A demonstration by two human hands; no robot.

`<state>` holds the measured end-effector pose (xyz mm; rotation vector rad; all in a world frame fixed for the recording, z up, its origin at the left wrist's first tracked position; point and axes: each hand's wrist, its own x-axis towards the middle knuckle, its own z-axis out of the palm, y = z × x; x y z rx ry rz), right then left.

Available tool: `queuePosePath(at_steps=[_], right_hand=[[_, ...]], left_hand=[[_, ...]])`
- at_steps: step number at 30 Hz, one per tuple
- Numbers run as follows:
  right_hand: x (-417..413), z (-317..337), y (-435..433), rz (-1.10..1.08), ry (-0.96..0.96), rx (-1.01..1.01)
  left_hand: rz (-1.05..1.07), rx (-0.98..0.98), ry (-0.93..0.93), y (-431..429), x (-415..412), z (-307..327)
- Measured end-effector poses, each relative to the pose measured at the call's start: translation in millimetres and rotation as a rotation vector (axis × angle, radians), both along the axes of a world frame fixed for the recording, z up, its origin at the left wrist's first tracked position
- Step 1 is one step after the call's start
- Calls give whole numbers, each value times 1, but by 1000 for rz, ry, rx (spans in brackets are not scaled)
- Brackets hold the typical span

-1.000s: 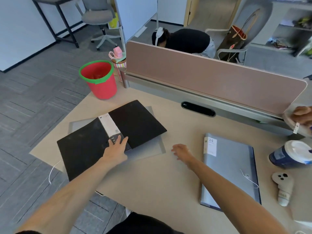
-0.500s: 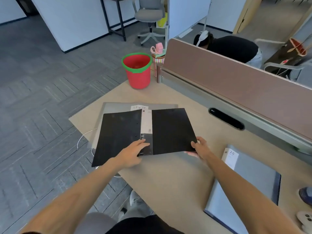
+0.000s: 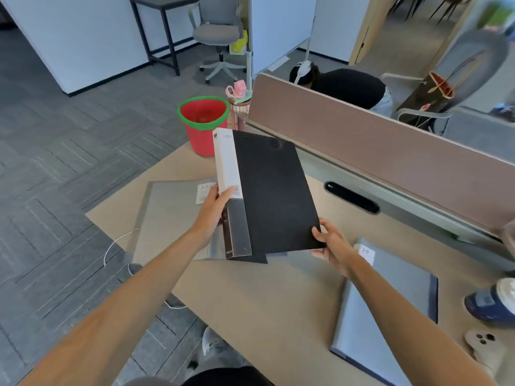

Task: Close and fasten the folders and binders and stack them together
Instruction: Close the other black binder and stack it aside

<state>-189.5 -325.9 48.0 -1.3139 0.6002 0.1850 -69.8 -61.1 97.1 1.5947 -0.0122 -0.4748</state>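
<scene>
Head view: left hand [image 3: 214, 207] pinches the black binder [image 3: 271, 196] spine, right hand [image 3: 328, 242] grips its corner. Press both covers flat, then fasten.

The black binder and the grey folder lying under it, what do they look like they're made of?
Black binder: matte, likely plastic-covered board; it stays flat held by the left hand and right hand, without glare. Grey folder: probably translucent plastic, smooth with a soft sheen.
</scene>
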Motion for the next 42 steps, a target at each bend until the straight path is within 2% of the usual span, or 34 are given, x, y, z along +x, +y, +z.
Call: queuePosePath(at_steps=[3,5,8,10,14,20,22,24,27,33,38,42], right_hand=[[-3,-1,5,14,78,-180],[-7,-5,6,38,179,-284],[-21,-16,2,48,335,-284],[-32,-22,-1,5,371,-263],[-59,-27,-8,-126,399,-279],[-104,-45,-28,-311,440,-380],[-119,-48,-34,-401,479,-492],[-139,-52,-44,-466,513,-607],[-170,-62,-65,-507,567,-653],[-211,-82,-108,-402,743,-622],[-222,-93,-124,-367,729,-642],[-211,-91,-128,-208,682,-676]], left_hand=[[-59,-10,131,-4,11,-16],[-112,54,205,-6,15,-32],[-177,232,232,-14,13,-58],[-228,353,228,-21,11,-77],[-347,436,296,-38,11,-109],[-575,526,179,-89,-9,-125],[-618,554,106,-102,-18,-131],[-629,594,22,-116,-30,-132],[-615,692,8,-133,-44,-135],[-613,854,-64,-145,-62,-137],[-572,716,-3,-148,-60,-147],[-591,690,-37,-162,-89,-133]])
